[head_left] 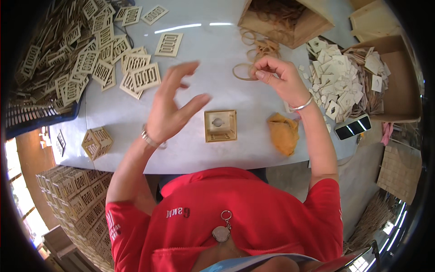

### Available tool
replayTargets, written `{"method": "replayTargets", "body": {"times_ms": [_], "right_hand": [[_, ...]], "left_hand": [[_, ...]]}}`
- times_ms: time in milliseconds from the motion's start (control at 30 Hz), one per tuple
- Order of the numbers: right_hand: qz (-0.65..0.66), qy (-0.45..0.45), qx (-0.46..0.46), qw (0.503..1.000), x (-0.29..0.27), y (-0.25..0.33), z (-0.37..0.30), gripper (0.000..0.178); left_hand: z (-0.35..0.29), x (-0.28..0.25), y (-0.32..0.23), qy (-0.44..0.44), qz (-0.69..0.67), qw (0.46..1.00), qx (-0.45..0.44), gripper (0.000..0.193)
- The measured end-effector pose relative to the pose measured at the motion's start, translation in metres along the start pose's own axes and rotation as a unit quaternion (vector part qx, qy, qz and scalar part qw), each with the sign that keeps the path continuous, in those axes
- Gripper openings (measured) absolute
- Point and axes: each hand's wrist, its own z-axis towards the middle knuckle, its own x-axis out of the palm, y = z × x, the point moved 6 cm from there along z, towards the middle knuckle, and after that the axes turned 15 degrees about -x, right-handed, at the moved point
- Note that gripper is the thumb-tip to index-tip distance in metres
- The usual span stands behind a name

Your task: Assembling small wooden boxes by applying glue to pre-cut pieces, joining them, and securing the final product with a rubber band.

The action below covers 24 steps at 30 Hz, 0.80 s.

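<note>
My right hand (pixel 282 78) pinches a tan rubber band (pixel 243 72) between thumb and fingers, beside a loose heap of rubber bands (pixel 265 49). In the air to the left, my left hand (pixel 174 104) is open, thumb and fingers spread, holding nothing. Between and below the hands, a small open-topped wooden box (pixel 220 138) with slotted sides stands on the table. A round hole shows in its bottom. Close to my left hand's fingers lie slotted wooden panels (pixel 146 77).
Slotted panels pile up around a blue basket (pixel 45 119) at left. Another slotted box (pixel 97 143) sits near the left edge. An orange cloth (pixel 283 134), a phone (pixel 353 127) and a heap of small wooden squares (pixel 335 81) lie right. A wooden bin (pixel 312 27) stands behind.
</note>
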Motion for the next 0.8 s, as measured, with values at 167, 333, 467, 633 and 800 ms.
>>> {"method": "replayTargets", "body": {"times_ms": [167, 333, 467, 633, 800], "right_hand": [[0.049, 0.075, -0.052, 0.995, 0.032, 0.053, 0.001, 0.009], [0.347, -0.031, -0.078, 0.934, 0.040, 0.064, -0.014, 0.012], [0.555, 0.008, -0.148, 0.819, 0.046, 0.101, -0.022, 0.016], [-0.289, 0.102, -0.288, 0.907, 0.028, 0.101, -0.048, 0.026], [-0.404, 0.230, -0.201, 0.862, 0.057, 0.077, -0.061, 0.028]], "left_hand": [[0.011, 0.030, -0.016, 0.136, -0.150, 0.979, -0.028, 0.031], [-0.014, 0.030, -0.029, 0.277, -0.559, 0.776, -0.091, 0.010], [-0.019, 0.006, -0.055, 0.269, -0.526, 0.807, 0.001, 0.032], [-0.034, -0.033, -0.052, 0.101, 0.093, 0.978, 0.159, 0.029], [-0.053, -0.011, -0.023, 0.125, 0.297, 0.919, 0.225, 0.024]]}}
